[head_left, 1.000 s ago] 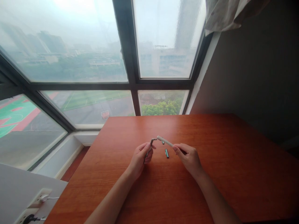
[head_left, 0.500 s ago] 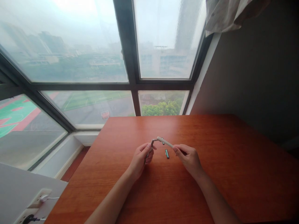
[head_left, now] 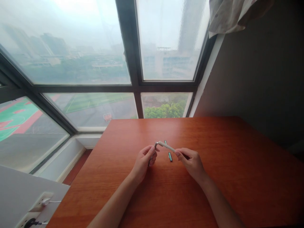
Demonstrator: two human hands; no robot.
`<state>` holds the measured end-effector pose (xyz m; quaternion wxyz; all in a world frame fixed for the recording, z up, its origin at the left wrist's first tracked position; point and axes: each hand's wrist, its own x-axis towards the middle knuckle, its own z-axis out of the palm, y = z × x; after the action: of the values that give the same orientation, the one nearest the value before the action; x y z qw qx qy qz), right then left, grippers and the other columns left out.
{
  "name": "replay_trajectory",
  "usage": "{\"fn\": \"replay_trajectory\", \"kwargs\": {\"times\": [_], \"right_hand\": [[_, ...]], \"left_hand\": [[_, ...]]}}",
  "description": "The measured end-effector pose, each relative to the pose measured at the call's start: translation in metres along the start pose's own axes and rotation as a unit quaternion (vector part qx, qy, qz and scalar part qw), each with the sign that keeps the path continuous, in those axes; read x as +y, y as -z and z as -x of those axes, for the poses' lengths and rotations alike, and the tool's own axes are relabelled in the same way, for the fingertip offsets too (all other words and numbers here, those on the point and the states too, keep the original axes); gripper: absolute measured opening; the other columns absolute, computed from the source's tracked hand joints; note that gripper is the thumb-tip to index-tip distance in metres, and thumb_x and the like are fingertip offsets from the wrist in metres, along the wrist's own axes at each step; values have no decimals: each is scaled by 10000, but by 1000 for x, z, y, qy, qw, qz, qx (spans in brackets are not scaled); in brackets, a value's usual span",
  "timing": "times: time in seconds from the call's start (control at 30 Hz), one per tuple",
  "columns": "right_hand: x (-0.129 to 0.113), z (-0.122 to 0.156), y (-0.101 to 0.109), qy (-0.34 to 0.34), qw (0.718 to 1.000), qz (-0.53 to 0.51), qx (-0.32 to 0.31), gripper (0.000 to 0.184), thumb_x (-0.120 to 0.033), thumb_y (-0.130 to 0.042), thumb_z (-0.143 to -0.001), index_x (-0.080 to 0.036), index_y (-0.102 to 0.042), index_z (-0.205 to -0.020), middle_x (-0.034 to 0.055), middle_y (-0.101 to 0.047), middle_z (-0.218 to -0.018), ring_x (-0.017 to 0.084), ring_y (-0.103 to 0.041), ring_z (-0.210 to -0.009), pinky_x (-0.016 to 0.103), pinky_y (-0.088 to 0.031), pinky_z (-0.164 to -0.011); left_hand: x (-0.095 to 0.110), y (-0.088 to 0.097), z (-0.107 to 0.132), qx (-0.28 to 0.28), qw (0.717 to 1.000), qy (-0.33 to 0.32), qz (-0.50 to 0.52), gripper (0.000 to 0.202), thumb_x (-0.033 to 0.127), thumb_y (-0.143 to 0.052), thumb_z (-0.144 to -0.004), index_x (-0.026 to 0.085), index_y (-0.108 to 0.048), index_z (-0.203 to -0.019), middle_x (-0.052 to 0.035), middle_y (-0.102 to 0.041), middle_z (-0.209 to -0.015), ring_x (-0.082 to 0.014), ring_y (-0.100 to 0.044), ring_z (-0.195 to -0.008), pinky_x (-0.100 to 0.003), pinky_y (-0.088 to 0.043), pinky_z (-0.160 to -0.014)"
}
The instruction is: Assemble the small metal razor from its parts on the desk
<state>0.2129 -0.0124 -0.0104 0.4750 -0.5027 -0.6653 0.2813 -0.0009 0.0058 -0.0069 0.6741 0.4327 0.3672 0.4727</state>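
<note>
My left hand (head_left: pixel 144 162) is closed round the dark metal handle of a razor (head_left: pixel 156 145), whose bent neck sticks up above the thumb. In my right hand (head_left: pixel 189 160), a pale toothbrush (head_left: pixel 169 148) is pinched by its handle and slants up to the left. The toothbrush's head meets the top of the razor, and its bristles are too small to make out. Below the toothbrush, a green and black razor cartridge (head_left: pixel 170 157) lies on the table between my hands. Another cartridge (head_left: pixel 165 142) lies just behind, partly covered by the toothbrush.
Both forearms reach over a reddish-brown wooden table (head_left: pixel 228 152). Beyond its far edge stand large windows with dark frames (head_left: pixel 135 88). A grey wall (head_left: pixel 258 82) rises at the right. Wall sockets with plugs (head_left: pixel 45 201) sit at the lower left.
The toothbrush's head has dipped slightly and shifted a little left against the razor's top, exposing more of the far cartridge. Both hands keep their grips.
</note>
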Motion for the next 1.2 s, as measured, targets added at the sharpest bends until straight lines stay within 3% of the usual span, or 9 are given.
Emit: {"fn": "replay_trajectory", "kwargs": {"times": [0.17, 0.4, 0.67, 1.2], "right_hand": [[1, -1, 1, -18, 999, 10, 27, 301, -400, -547, -877, -168, -700, -761, 8, -594, -621, 146, -535, -582, 230, -377, -544], [-1, 1, 0, 4, 1000, -15, -6, 305, -395, -544, -881, -168, -701, -751, 6, -578, -613, 143, -524, -578, 230, -376, -539], [1, -1, 0, -5, 1000, 14, 28, 311, -412, -546, -877, -167, -711, -780, 18, -609, -623, 150, -548, -583, 233, -394, -541], [-3, -1, 1, 9, 1000, 7, 14, 324, -417, -532, -882, -172, -713, -773, 14, -598, -612, 151, -544, -575, 230, -395, -535]], "left_hand": [[-1, 0, -1, 16, 999, -19, -20, 271, 414, -581, -846, 145, -615, -856, 48, -379, -578, -60, -324, -487, -206, -197, -454], [-1, 1, 0, 14, 999, -24, -45, 277, 424, -601, -830, 153, -633, -877, 40, -412, -595, -60, -356, -501, -203, -234, -469], [-1, 2, 0, 22, 998, -25, -53, 338, 468, -611, -806, 150, -643, -914, 43, -403, -586, -69, -347, -493, -205, -230, -461], [2, 0, 1, 21, 998, -25, -53, 342, 467, -608, -810, 146, -648, -921, 40, -409, -589, -69, -345, -500, -211, -228, -465]]}}
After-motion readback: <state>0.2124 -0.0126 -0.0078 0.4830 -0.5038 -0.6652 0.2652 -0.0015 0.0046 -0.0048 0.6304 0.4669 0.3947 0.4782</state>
